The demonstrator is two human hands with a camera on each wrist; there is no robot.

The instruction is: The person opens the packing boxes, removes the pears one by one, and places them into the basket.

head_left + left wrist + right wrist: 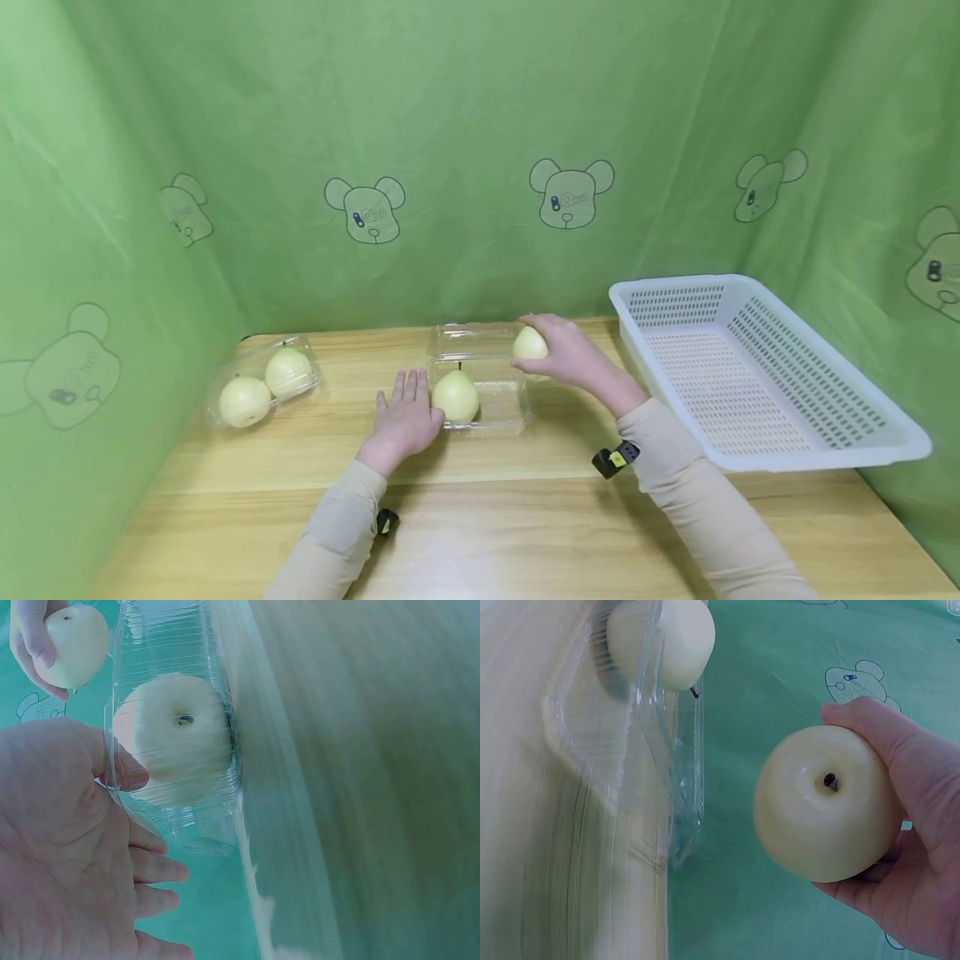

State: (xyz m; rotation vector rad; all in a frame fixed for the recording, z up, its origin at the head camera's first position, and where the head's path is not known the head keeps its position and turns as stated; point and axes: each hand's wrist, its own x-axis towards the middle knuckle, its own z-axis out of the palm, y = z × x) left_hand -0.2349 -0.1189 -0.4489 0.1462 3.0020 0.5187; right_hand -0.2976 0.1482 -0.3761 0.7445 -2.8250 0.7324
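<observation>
A clear plastic clamshell box (504,403) stands with its lid raised at the middle of the table. One pale yellow pear (455,397) sits in its left half, stem up. My left hand (407,422) lies at the box's left side with fingers straight; in the left wrist view its thumb (129,766) overlaps the box's edge near the pear. My right hand (564,350) grips a second pear (829,802) above the right half of the box, fingers and thumb round its sides. The bottom of that pear is partly hidden by the palm.
On the left of the table lies another clear box (306,385) holding two pears (288,372). A white slotted plastic basket (821,461) stands on the right, beside my right forearm. A green curtain (465,100) with printed bear heads hangs behind and at both sides.
</observation>
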